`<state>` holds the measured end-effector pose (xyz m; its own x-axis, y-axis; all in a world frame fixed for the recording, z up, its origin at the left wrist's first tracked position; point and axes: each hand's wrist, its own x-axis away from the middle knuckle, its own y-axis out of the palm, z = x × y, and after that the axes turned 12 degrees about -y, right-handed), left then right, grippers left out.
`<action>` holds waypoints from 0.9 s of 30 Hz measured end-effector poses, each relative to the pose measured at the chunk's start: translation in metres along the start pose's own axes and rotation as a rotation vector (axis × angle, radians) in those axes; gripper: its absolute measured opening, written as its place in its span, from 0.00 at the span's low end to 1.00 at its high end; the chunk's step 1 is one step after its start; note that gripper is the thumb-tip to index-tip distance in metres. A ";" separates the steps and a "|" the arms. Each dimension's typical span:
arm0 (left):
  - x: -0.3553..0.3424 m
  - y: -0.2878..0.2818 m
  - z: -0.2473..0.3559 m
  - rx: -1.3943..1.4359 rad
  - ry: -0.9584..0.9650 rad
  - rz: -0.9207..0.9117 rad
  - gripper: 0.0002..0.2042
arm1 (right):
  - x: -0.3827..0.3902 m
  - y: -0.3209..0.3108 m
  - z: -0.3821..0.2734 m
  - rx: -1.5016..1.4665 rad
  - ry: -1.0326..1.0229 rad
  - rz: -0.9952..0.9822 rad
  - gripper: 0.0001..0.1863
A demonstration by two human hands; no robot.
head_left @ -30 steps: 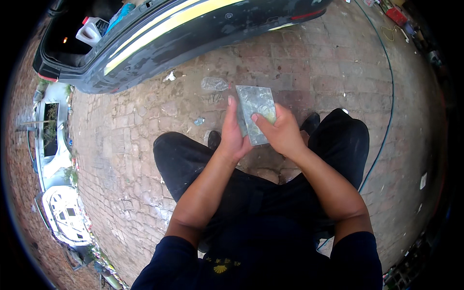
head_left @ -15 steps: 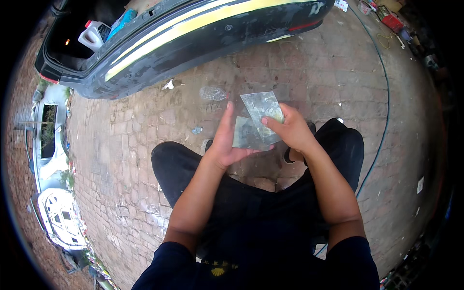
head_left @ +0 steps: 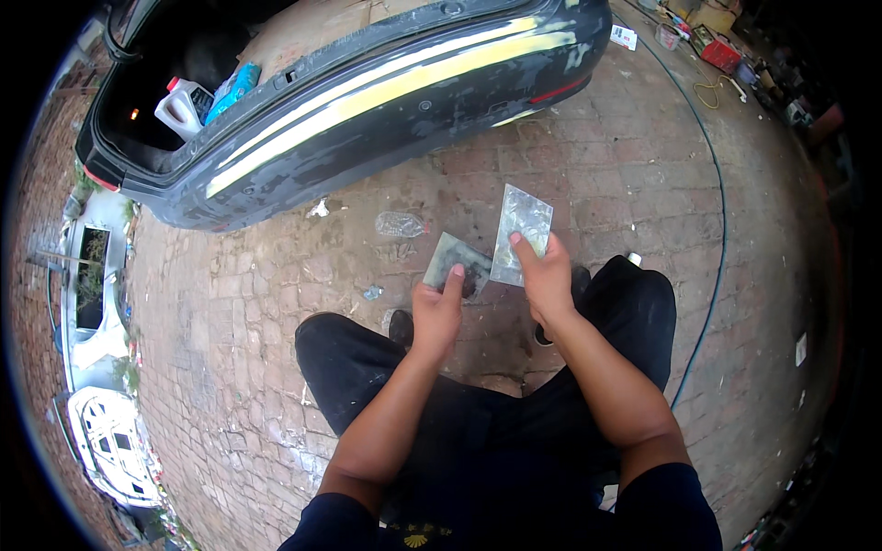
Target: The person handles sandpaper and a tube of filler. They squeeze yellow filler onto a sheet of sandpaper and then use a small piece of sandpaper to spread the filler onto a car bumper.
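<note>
My left hand (head_left: 439, 314) grips a thin greenish-grey plate (head_left: 445, 253) with a dark smudged face, thumb pressed on top. Just to its right, my right hand (head_left: 548, 289) holds a lighter square-cornered plate (head_left: 524, 209) with mottled pale marks, thumb over its face. The two plates are apart, held over the brick paving between my bent knees. Beyond them a crushed clear plastic bottle (head_left: 398, 223) lies on the ground.
A dark car rear (head_left: 404, 110) with yellow filler strips spans the top; its open boot holds a white jug (head_left: 180, 112) and blue package (head_left: 234, 87). A hose (head_left: 715, 174) runs along the right. Assorted items, including a red box (head_left: 718, 53), lie upper right; white panels (head_left: 106, 441) at left.
The stacked plates have separated: my right hand has moved its plate rightward, and my left thumb has closed over the other plate. Both hands sit lower in the view.
</note>
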<state>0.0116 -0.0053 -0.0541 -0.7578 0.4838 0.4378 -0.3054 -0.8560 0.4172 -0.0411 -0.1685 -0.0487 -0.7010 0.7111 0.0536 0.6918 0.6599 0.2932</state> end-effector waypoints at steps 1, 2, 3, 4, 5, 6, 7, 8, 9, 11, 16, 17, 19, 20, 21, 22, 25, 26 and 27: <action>-0.001 -0.004 -0.003 -0.172 0.084 0.036 0.11 | 0.000 0.001 -0.002 -0.044 -0.005 0.061 0.11; -0.001 -0.008 -0.006 -0.343 0.169 0.072 0.10 | 0.000 0.003 0.002 -0.042 -0.006 0.062 0.11; 0.001 -0.004 -0.005 -0.341 0.166 0.064 0.10 | 0.000 0.002 0.009 -0.057 0.022 0.092 0.10; 0.009 0.004 0.000 -0.352 0.194 0.069 0.08 | 0.001 0.004 0.011 -0.074 0.053 0.119 0.10; 0.012 0.007 0.004 -0.364 0.222 0.074 0.08 | 0.003 0.007 0.012 -0.071 0.053 0.123 0.10; 0.012 0.007 0.004 -0.363 0.219 0.073 0.08 | 0.005 0.012 0.009 -0.132 0.081 0.133 0.10; 0.012 0.006 0.004 -0.369 0.249 0.071 0.08 | 0.008 0.016 0.008 -0.193 0.108 0.145 0.10; 0.011 0.005 0.005 -0.377 0.278 0.066 0.08 | 0.009 0.019 0.009 -0.193 0.107 0.151 0.10; 0.010 0.009 0.003 -0.380 0.275 0.059 0.08 | 0.009 0.017 0.012 -0.147 0.110 0.140 0.10; 0.004 0.021 0.001 -0.417 0.430 0.041 0.09 | 0.008 0.011 0.015 -0.125 0.117 0.098 0.12; 0.006 0.009 -0.002 -0.734 0.323 0.072 0.11 | 0.016 0.004 0.012 0.235 -0.083 0.050 0.10; 0.000 0.001 -0.008 -0.649 0.332 0.091 0.12 | 0.015 0.012 0.031 0.075 -0.171 0.059 0.12; -0.003 -0.012 -0.006 -0.561 0.226 0.081 0.15 | 0.011 0.019 0.035 0.211 -0.205 -0.035 0.14; -0.004 -0.006 -0.011 -0.452 0.244 0.050 0.17 | 0.010 0.016 0.033 0.194 -0.185 -0.054 0.15; -0.004 -0.003 -0.019 -0.469 0.217 0.029 0.18 | 0.014 0.009 0.040 0.209 -0.252 -0.025 0.15; -0.007 -0.004 -0.024 -0.497 0.203 0.030 0.19 | 0.017 0.003 0.041 0.209 -0.316 -0.016 0.16; -0.016 -0.017 -0.030 -0.422 0.059 -0.080 0.21 | 0.031 -0.010 0.020 0.281 -0.295 -0.080 0.16; -0.020 -0.025 -0.038 -0.405 0.077 -0.058 0.22 | 0.035 -0.009 0.023 0.280 -0.334 -0.089 0.17; -0.045 -0.067 -0.062 -0.551 0.143 -0.007 0.21 | 0.039 -0.013 0.018 0.348 -0.321 -0.134 0.17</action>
<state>0.0302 0.0192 -0.1509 -0.8135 0.4930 0.3085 -0.5372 -0.8402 -0.0743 -0.0740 -0.1454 -0.0677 -0.7370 0.6171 -0.2757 0.6542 0.7538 -0.0617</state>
